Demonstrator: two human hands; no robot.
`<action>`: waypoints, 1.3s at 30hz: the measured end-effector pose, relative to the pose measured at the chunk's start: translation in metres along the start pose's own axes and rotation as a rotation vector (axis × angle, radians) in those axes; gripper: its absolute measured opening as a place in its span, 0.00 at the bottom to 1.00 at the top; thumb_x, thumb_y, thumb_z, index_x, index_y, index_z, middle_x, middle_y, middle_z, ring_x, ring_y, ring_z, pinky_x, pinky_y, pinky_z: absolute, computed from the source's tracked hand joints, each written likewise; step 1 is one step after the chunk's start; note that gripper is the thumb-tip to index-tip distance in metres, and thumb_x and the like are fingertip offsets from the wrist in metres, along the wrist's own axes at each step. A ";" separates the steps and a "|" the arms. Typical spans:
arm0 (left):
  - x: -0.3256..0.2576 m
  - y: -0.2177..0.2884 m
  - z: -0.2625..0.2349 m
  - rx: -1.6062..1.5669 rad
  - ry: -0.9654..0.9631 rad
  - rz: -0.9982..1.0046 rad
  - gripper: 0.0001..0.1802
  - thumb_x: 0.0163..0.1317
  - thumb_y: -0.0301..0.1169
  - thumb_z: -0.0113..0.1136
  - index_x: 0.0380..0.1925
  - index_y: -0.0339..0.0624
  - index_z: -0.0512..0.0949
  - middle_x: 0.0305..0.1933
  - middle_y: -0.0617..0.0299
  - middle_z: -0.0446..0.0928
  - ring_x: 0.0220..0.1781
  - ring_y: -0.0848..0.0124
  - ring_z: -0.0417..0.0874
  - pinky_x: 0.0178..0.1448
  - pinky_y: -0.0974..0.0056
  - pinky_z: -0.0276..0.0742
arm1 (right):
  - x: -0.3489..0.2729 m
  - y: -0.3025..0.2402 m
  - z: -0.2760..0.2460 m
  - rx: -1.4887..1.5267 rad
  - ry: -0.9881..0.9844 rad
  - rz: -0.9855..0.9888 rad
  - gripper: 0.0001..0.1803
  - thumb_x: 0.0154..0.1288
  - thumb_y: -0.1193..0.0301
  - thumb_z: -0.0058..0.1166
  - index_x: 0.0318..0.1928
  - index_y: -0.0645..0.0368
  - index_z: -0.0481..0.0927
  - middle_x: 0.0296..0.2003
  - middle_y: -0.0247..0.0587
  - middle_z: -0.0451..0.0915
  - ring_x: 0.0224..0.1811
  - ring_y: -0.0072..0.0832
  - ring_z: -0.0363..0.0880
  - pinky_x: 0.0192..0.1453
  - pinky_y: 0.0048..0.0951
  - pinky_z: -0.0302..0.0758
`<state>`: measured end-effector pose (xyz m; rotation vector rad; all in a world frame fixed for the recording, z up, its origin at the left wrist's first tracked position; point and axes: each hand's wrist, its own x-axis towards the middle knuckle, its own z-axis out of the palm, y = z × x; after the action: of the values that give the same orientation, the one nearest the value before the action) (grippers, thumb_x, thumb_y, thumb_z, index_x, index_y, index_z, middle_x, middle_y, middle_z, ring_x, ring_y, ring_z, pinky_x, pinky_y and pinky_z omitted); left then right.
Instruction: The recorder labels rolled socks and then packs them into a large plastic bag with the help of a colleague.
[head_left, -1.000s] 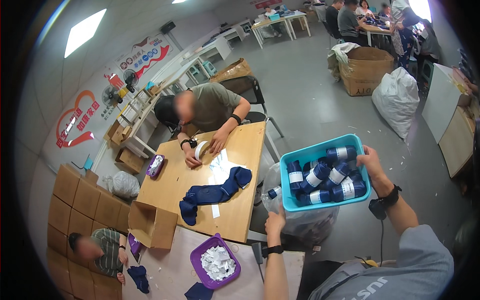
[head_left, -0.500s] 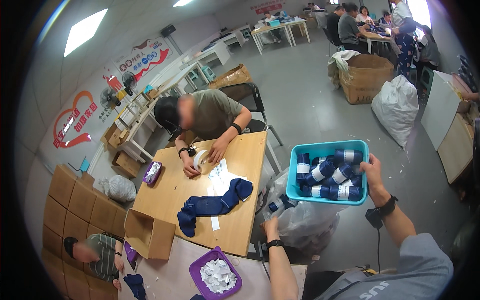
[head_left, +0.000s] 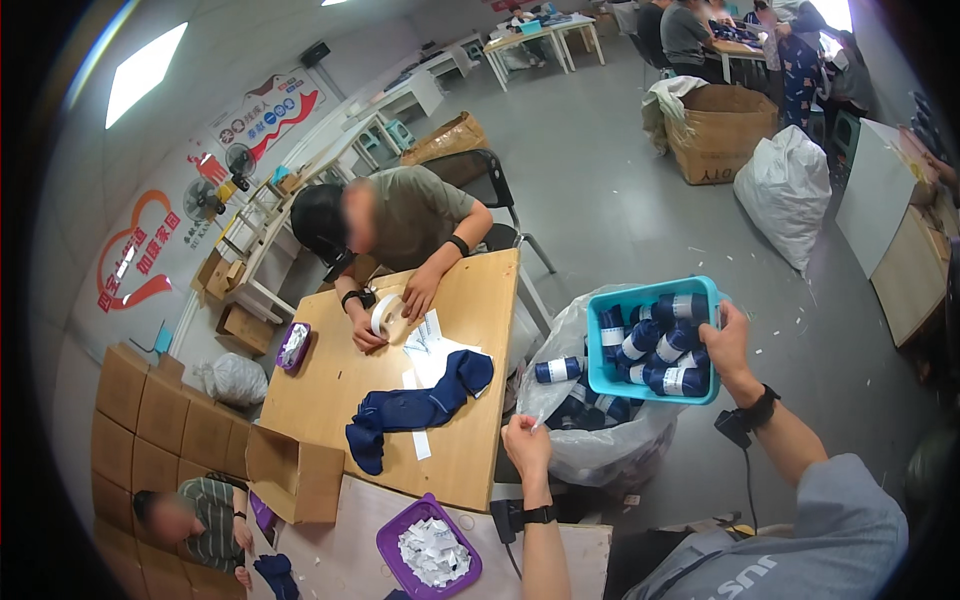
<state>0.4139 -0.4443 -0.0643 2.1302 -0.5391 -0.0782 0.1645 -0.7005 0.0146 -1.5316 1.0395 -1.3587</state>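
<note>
My right hand (head_left: 728, 350) grips the right rim of a turquoise plastic basket (head_left: 597, 362). Inside it lie several navy fabric rolls (head_left: 671, 347) with white paper bands. The basket is tilted over the mouth of a clear plastic bag (head_left: 612, 462), and more banded rolls show within the bag. One such roll (head_left: 558, 370) rests near the bag's left edge. With closed fingers, my left hand (head_left: 527, 447) holds the bag's near left edge, beside the table corner. Part of the bag's contents is hidden under the basket.
A person sits at the wooden table (head_left: 320, 400) handling a roll of white tape (head_left: 386, 316); a navy fabric piece (head_left: 415, 408) lies there. Nearer are an open carton (head_left: 293, 475) and a purple basket (head_left: 432, 547) of paper slips. A white sack (head_left: 785, 200) stands farther right.
The basket has moved left and down over the bag and tipped. My left hand has drawn the bag's edge left, so its mouth is wider and the rolls inside show.
</note>
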 end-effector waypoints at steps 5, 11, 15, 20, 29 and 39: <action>0.011 -0.027 0.010 -0.317 -0.406 -0.400 0.07 0.47 0.23 0.66 0.28 0.40 0.80 0.34 0.59 0.81 0.34 0.67 0.79 0.43 0.61 0.74 | 0.000 0.006 -0.002 -0.052 -0.041 0.016 0.09 0.44 0.79 0.56 0.24 0.61 0.67 0.19 0.29 0.66 0.23 0.18 0.62 0.28 0.26 0.61; 0.011 -0.037 0.019 -0.862 -0.214 -0.484 0.08 0.62 0.27 0.64 0.37 0.33 0.79 0.40 0.60 0.80 0.43 0.69 0.80 0.49 0.62 0.75 | -0.004 0.020 -0.001 -0.042 -0.058 0.088 0.09 0.44 0.79 0.56 0.23 0.61 0.68 0.19 0.30 0.66 0.23 0.19 0.63 0.28 0.27 0.62; 0.011 -0.003 0.016 -0.286 -0.030 0.068 0.11 0.54 0.17 0.57 0.37 0.31 0.82 0.41 0.54 0.81 0.44 0.59 0.82 0.51 0.59 0.77 | -0.006 0.015 0.001 -0.072 -0.042 0.078 0.10 0.43 0.77 0.57 0.23 0.61 0.67 0.19 0.31 0.65 0.23 0.21 0.63 0.28 0.29 0.62; 0.001 0.070 -0.010 0.141 -0.027 0.455 0.22 0.50 0.13 0.49 0.45 0.31 0.82 0.51 0.48 0.81 0.51 0.49 0.82 0.58 0.54 0.76 | -0.007 0.010 0.005 -0.163 -0.031 0.054 0.12 0.43 0.75 0.58 0.24 0.62 0.67 0.18 0.37 0.64 0.22 0.26 0.63 0.28 0.33 0.63; -0.006 0.105 -0.033 0.152 -0.057 0.487 0.27 0.49 0.14 0.46 0.53 0.25 0.77 0.62 0.46 0.75 0.62 0.48 0.77 0.65 0.54 0.72 | -0.022 -0.044 0.048 -0.322 -0.143 -0.167 0.10 0.46 0.74 0.55 0.26 0.63 0.67 0.19 0.52 0.71 0.23 0.53 0.73 0.28 0.45 0.68; -0.006 0.099 -0.038 -0.021 -0.068 0.450 0.30 0.50 0.16 0.45 0.57 0.22 0.73 0.66 0.42 0.70 0.66 0.46 0.72 0.70 0.54 0.66 | -0.041 -0.081 0.079 -0.397 -0.306 -0.357 0.09 0.47 0.77 0.55 0.29 0.63 0.70 0.24 0.54 0.78 0.28 0.56 0.78 0.32 0.50 0.73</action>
<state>0.3834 -0.4606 0.0360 1.9428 -1.0393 0.0965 0.2448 -0.6316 0.0717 -2.2284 0.9037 -1.1332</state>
